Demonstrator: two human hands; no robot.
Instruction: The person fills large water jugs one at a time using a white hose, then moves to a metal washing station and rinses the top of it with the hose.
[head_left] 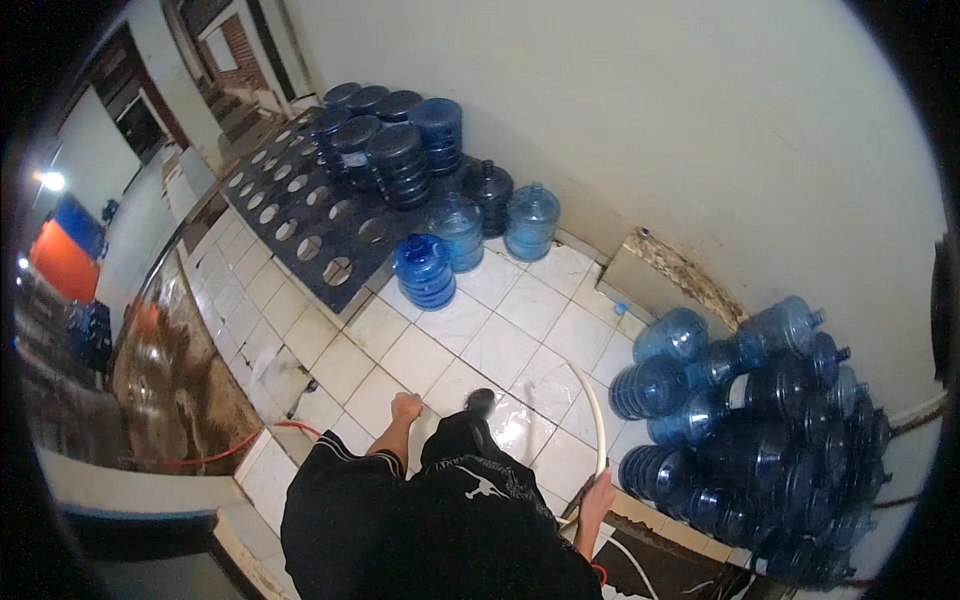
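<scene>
My right hand [597, 492] is wrapped round a cream-coloured hose [600, 425], whose free end curves up and forward over the white tiles. Below that hand the hose trails back toward the lower edge. Out to the left, my left hand [405, 407] hangs above the tiled floor [352, 352] with its fingers curled in, and nothing shows in it. Wet, shiny patches lie on the tiles ahead of my body, near the hose's end. Closest beyond my hands stands a blue water jug [425, 272], upright, beside two paler water jugs [532, 222].
Several large jugs [400, 165] stand upside down on a dark rack [300, 215] with round holes. At the right, many jugs [745, 450] lie stacked on their sides. A low ledge [675, 275] juts from the wall. A red hose [235, 450] runs at the left.
</scene>
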